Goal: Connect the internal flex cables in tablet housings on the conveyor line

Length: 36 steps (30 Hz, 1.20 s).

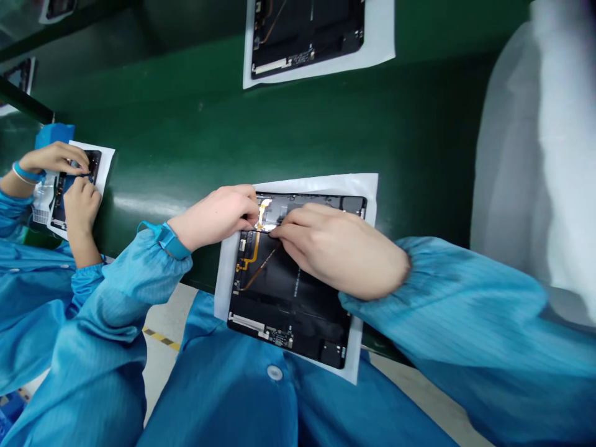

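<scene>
A tablet housing (316, 316) with its black inside facing up lies on a white sheet (223, 292) at the table's near edge. Across its far part is a shiny grey panel (279, 210), with a bright flex cable near its left end. My left hand (223, 214) is closed at that left end, thumb and fingers pinching the panel's edge. My right hand (342, 245) reaches over the housing from the right, its fingertips pinched at the panel's lower edge; what they hold is hidden. A thin orange-brown ribbon cable (261, 268) runs diagonally up towards these fingertips.
Another tablet housing (307, 31) rests on a white sheet farther along the green table (186, 130). To the left, a co-worker's hands (81, 202) are on a similar housing. White fabric or sheeting (526, 155) stands at the right.
</scene>
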Tool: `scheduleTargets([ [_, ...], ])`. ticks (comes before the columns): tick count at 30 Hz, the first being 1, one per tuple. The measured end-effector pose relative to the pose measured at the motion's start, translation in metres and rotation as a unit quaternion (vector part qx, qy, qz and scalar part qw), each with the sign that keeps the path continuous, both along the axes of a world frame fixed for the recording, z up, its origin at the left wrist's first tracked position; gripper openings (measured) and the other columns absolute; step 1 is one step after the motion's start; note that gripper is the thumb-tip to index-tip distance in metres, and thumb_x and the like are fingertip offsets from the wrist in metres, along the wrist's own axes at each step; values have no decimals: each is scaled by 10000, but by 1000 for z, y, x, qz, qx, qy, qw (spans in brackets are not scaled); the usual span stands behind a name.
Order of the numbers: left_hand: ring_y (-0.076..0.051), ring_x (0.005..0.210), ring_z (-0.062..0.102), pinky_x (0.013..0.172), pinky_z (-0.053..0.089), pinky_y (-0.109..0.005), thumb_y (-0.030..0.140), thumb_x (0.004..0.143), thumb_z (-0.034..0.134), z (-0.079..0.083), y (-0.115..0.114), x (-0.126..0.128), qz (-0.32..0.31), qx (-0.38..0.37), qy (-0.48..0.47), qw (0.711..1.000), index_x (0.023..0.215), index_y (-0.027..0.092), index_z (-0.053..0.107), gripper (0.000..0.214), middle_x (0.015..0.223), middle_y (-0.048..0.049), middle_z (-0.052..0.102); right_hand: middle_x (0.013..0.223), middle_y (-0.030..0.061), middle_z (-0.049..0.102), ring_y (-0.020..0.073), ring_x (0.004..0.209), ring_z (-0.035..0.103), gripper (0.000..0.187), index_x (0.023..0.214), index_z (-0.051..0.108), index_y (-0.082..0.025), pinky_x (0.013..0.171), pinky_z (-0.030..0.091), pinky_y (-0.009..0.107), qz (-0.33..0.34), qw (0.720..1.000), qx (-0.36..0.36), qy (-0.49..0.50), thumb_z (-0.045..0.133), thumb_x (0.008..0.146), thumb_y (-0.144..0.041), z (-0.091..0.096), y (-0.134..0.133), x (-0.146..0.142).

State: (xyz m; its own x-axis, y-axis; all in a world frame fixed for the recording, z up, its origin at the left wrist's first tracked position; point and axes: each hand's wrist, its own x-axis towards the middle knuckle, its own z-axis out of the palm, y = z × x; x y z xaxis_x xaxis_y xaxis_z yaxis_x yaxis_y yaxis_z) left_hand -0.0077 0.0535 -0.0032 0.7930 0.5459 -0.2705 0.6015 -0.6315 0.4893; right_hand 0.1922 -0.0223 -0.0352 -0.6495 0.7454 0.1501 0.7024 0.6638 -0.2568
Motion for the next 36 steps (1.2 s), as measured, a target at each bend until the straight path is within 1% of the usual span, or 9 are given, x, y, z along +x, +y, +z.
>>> scheduleTargets([
  [4,-141,786,593,753,452,-260,47,823,591,-1,-2,2,-1,5,2,1000,746,139,698,161,913,-48,643,858,93,697,221,775,577,265,865,737,-155,738,435,339,-6,1000,5,-2,480,931,-139,1,1,2],
  [12,-141,795,602,761,452,-258,59,813,637,-5,-4,8,29,-14,-11,999,744,139,717,132,877,-43,658,801,89,668,222,756,567,291,832,728,-150,726,419,337,24,1000,3,-20,459,942,-141,2,8,7],
  [16,-155,808,610,757,451,-270,72,816,646,-3,-6,12,40,-15,15,999,741,136,719,123,868,-52,667,804,90,666,220,770,562,305,824,724,-163,728,410,339,31,999,-11,-26,444,944,-135,4,8,9],
  [21,-172,795,607,724,442,-285,61,818,612,-3,-10,17,64,12,44,997,772,131,721,138,858,-68,678,803,88,656,216,780,558,321,818,721,-168,727,402,336,44,998,-8,-40,430,950,-143,3,9,10],
  [27,-149,759,611,704,436,-268,101,785,691,-9,-6,12,70,-21,8,997,741,151,733,79,830,-34,692,835,96,677,229,794,581,312,825,734,-174,739,435,348,32,999,-10,-21,442,927,-130,0,10,11],
  [29,-151,760,611,705,437,-268,95,784,682,-9,-7,12,69,-10,13,997,733,148,730,88,821,-37,692,850,97,683,232,801,590,317,838,738,-176,743,445,353,30,999,-13,-20,437,924,-125,-1,10,11],
  [32,-170,787,617,728,452,-282,83,823,607,-10,-11,16,66,19,46,997,739,137,716,148,824,-58,685,855,92,687,236,806,598,319,866,741,-183,750,449,359,21,999,-14,-25,433,927,-127,-2,11,9],
  [34,-183,804,620,746,465,-297,82,850,561,-10,-14,19,77,36,68,994,752,133,702,180,845,-71,674,847,92,686,235,804,598,316,843,739,-183,753,448,359,13,999,-13,-32,441,935,-134,-2,11,8],
  [36,-184,830,621,764,476,-299,101,864,566,-7,-21,19,97,47,65,992,799,136,694,148,903,-74,666,851,99,690,232,810,599,316,821,738,-173,754,450,356,4,999,-11,-34,450,944,-132,-1,11,6],
])
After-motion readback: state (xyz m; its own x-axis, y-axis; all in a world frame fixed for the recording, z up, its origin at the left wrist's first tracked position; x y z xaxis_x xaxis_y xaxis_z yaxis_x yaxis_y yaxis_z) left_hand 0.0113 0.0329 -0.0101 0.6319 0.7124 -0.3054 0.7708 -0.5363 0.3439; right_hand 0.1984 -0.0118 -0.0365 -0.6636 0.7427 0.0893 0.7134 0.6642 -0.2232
